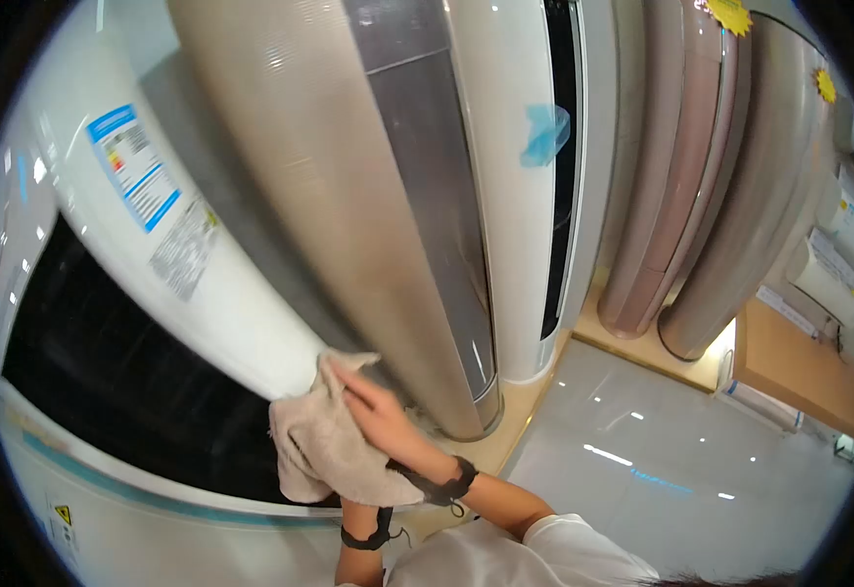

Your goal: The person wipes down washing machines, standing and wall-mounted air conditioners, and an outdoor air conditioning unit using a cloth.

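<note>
A beige cloth (324,440) lies bunched against the lower end of a white floor-standing air conditioner (241,293) with a black front panel (133,352). My right hand (380,413) is closed on the cloth's upper right edge, its fingertips partly tucked into the folds near the white casing. My left forearm (356,558) comes up from below. The cloth covers my left hand, so its fingers are hidden. Dark bands circle both wrists. Blue and grey labels (138,171) are stuck on the white casing.
Just right stands a champagne-coloured air conditioner (348,215), then a white one (510,245) with a blue film piece (544,135). Pinkish (667,196) and brown (750,205) units stand farther right on a wooden platform (593,328). Grey glossy floor (593,421) lies below; a wooden counter (799,362) is at right.
</note>
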`<act>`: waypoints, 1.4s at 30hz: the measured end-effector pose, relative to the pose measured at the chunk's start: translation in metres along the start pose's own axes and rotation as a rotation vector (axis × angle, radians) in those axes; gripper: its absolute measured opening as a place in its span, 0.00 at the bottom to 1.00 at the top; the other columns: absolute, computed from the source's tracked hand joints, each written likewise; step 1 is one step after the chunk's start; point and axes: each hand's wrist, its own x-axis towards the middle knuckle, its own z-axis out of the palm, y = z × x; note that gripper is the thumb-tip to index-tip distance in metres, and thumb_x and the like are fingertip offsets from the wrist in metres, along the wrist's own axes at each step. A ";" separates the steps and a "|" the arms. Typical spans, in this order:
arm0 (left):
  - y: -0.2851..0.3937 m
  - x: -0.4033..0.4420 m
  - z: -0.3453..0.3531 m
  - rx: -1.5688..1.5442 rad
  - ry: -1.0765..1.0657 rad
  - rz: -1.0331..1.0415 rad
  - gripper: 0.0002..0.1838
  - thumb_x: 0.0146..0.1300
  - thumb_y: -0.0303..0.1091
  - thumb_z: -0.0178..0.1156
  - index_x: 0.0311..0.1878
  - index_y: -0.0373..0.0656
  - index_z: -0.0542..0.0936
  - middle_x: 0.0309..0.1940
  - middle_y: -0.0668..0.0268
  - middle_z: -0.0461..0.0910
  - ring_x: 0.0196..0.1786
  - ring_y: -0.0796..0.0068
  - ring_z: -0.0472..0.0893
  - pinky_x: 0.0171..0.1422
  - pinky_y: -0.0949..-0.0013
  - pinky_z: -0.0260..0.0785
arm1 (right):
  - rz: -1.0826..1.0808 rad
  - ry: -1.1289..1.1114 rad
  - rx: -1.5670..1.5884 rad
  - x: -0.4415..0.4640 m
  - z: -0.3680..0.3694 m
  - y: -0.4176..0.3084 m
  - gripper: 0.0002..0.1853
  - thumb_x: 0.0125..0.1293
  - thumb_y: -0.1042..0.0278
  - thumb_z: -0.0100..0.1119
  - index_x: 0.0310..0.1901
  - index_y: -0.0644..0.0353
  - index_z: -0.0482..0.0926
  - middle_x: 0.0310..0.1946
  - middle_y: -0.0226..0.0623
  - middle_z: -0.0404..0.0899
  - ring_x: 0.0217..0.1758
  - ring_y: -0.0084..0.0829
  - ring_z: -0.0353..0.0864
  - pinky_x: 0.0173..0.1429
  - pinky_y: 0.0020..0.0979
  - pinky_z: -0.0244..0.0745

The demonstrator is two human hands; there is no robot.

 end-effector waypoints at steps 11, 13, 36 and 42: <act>-0.110 -0.006 -0.008 0.185 0.048 -0.326 0.40 0.71 0.44 0.63 0.77 0.35 0.59 0.76 0.50 0.61 0.78 0.56 0.61 0.82 0.58 0.53 | -0.129 -0.134 0.261 0.102 0.014 -0.018 0.29 0.77 0.76 0.46 0.78 0.58 0.63 0.76 0.54 0.65 0.80 0.51 0.63 0.84 0.40 0.48; -0.138 -0.033 -0.011 0.219 0.022 -0.407 0.39 0.70 0.44 0.64 0.77 0.35 0.59 0.75 0.50 0.62 0.78 0.57 0.62 0.82 0.58 0.53 | -0.031 -0.123 0.305 0.096 0.015 0.012 0.29 0.77 0.75 0.47 0.78 0.58 0.63 0.77 0.53 0.63 0.80 0.52 0.61 0.85 0.41 0.47; -0.149 -0.117 -0.012 0.224 -0.255 -0.496 0.36 0.70 0.42 0.65 0.74 0.36 0.64 0.73 0.52 0.66 0.76 0.57 0.65 0.81 0.57 0.55 | -0.076 -0.198 -0.508 -0.027 -0.020 0.063 0.19 0.67 0.72 0.53 0.57 0.71 0.79 0.58 0.53 0.79 0.62 0.53 0.77 0.83 0.51 0.54; -0.125 -0.118 0.007 0.134 -0.392 -0.354 0.35 0.70 0.41 0.65 0.74 0.37 0.65 0.72 0.52 0.68 0.75 0.57 0.66 0.80 0.57 0.55 | 0.487 -0.214 -0.072 -0.035 -0.057 -0.006 0.20 0.73 0.67 0.53 0.62 0.69 0.77 0.64 0.55 0.76 0.66 0.58 0.75 0.77 0.43 0.64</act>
